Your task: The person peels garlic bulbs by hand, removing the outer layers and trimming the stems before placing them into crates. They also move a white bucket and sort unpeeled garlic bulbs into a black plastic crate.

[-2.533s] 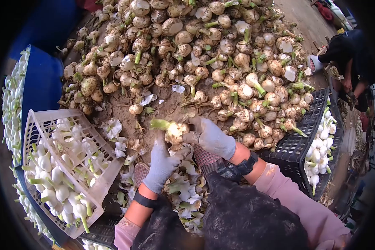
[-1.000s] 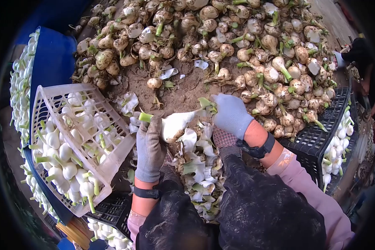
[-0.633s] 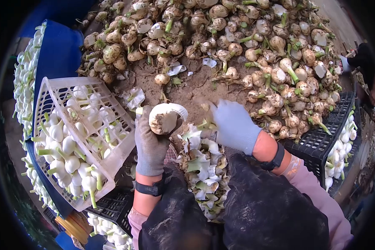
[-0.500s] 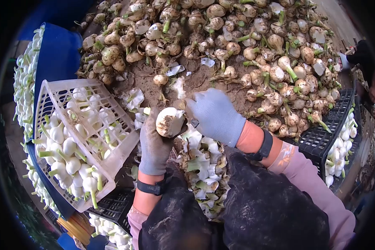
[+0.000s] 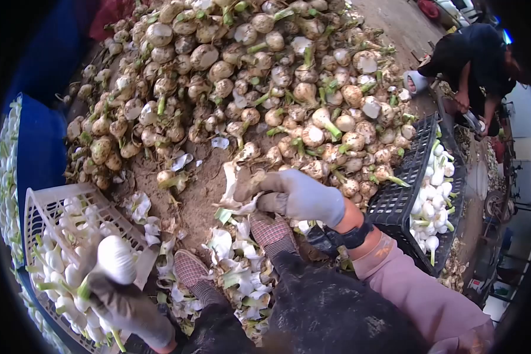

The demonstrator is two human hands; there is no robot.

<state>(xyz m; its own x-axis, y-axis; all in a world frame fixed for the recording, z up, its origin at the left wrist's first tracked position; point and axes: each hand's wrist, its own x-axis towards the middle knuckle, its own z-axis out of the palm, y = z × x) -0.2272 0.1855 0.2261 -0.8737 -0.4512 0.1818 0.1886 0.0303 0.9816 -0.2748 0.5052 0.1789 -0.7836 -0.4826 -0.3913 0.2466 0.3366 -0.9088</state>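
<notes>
At the lower left, my left hand (image 5: 127,307), in a dirty grey glove, grips a clean white garlic bulb (image 5: 117,259) by its stem side. The bulb is above the white plastic crate (image 5: 137,230), in which many peeled bulbs with green stems lie. Near the middle, my right hand (image 5: 310,197), also gloved, has its fingers closed on a strip of garlic skin (image 5: 231,192). Below that hand, a heap of peeled skins (image 5: 242,277) lies between and around my feet.
A large pile of dirty unpeeled garlic (image 5: 218,71) covers the ground ahead. At right stands a black crate (image 5: 398,183) with white bulbs; a blue container (image 5: 41,147) is at left. Another person (image 5: 475,65) works at the upper right.
My left hand has moved left and down to the white crate with the bulb, now stripped clean. My right hand has come away with skin in its fingers. The view has shifted right.
</notes>
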